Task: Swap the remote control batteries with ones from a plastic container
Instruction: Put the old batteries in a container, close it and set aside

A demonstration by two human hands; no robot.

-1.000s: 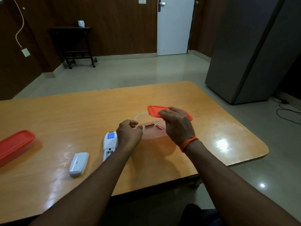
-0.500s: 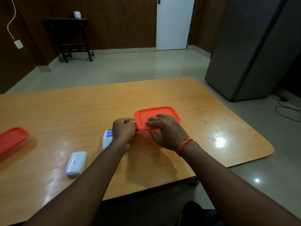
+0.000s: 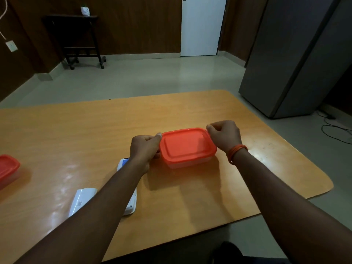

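A clear plastic container (image 3: 187,164) with an orange-red lid (image 3: 186,144) stands on the wooden table (image 3: 95,130). My left hand (image 3: 145,149) grips the lid's left edge, thumb on its far left corner. My right hand (image 3: 224,135) pinches the lid's far right corner. The lid lies flat over the container, hiding what is inside. The white remote (image 3: 131,204) lies under my left forearm, mostly hidden. Its white battery cover (image 3: 82,200) lies to the left of it.
A second orange-lidded container (image 3: 7,169) sits at the table's left edge. A grey cabinet (image 3: 297,58) stands at the right, with cables (image 3: 335,128) on the floor beside it. A dark side table (image 3: 76,39) and a white door (image 3: 202,25) are at the far wall.
The lid went from tilted above the open container to lying flat on it. My right hand moved from the lid's top to its far right corner; my left hand took the left edge.
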